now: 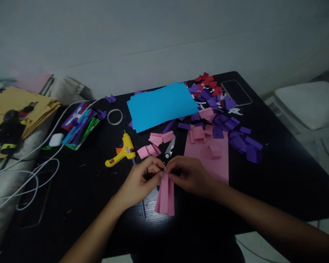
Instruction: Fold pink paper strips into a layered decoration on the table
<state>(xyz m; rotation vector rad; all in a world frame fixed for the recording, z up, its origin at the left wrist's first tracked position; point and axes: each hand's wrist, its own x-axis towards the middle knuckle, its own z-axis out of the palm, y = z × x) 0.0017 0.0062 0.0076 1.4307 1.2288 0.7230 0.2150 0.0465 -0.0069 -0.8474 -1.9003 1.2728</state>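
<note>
A folded pink paper strip (165, 199) hangs downward between both hands, its lower end fanned out over the black table. My left hand (141, 179) pinches its top edge from the left. From the right, my right hand (190, 173) pinches the same top edge, fingertips close to the other hand's. Just beyond the fingers lie scissors (170, 148), partly hidden. Small folded pink pieces (149, 150) rest beside them. A yellow glue gun (122, 151) lies left of my left hand. Beneath and beyond my right hand is a pink sheet (222, 168) with folded pieces on it.
Blue sheets (161, 106) lie at the table's back, near purple pieces (242, 142), red scraps (208, 82) and a phone (236, 92). A tape ring (115, 117), colored papers (80, 124), a white case (56, 139) and white cables (35, 177) occupy the left side. A white seat (309, 102) stands right.
</note>
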